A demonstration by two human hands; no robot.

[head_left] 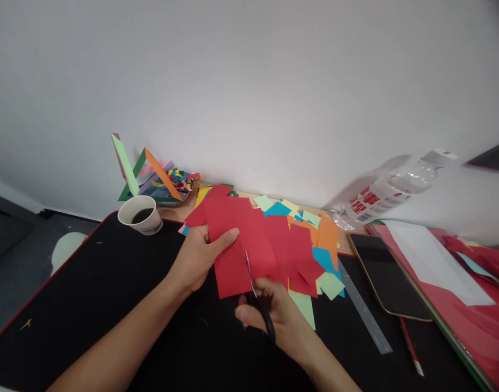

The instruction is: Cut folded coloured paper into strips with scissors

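My left hand (200,253) pinches a sheet of red paper (229,267) near its left edge, with the thumb lying on top. In my right hand (269,307) is a pair of scissors (266,316) with black handles. Their blades run up into the paper from its near edge, and a slit parts the sheet there. Right behind the sheet lie more red paper pieces (302,245), which overlap it in view, so the far outline of the held sheet is hard to make out.
Coloured scraps (325,261) lie behind the hands. At left stand a paper cup (139,215) of dark liquid and a tray (168,198) of bits and folded strips. On the right are a clear ruler (364,307), phone (386,275), red pencil (412,345), leaning bottle (392,190) and red sheets (474,332).
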